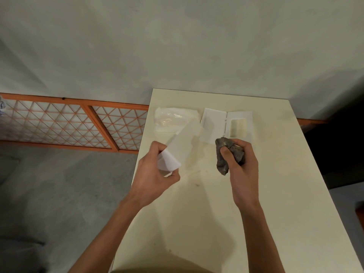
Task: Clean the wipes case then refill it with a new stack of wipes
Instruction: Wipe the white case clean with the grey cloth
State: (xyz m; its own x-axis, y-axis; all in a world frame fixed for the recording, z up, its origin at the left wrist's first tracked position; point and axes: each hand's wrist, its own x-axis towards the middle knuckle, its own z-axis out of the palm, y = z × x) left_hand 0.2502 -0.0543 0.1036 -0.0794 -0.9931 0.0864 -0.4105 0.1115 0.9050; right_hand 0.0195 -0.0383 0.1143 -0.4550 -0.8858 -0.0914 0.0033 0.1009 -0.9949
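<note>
left hand [157,170] grips tilted white case tray [182,146] | right hand [243,164] clutches grey cloth [224,154] | far surface [275,154]: hinged case lid [226,125], wipes pack [173,119] left of it

Free near tabletop [197,213] (lid [214,125], wipes [171,119] beyond)

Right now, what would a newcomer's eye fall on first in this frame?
The hands over the table: the left hand holds a white case tilted up, the right hand grips a crumpled dark cloth beside it. At the table's far end lie a wrapped pack of wipes, left, and an open white lid, right.
</note>
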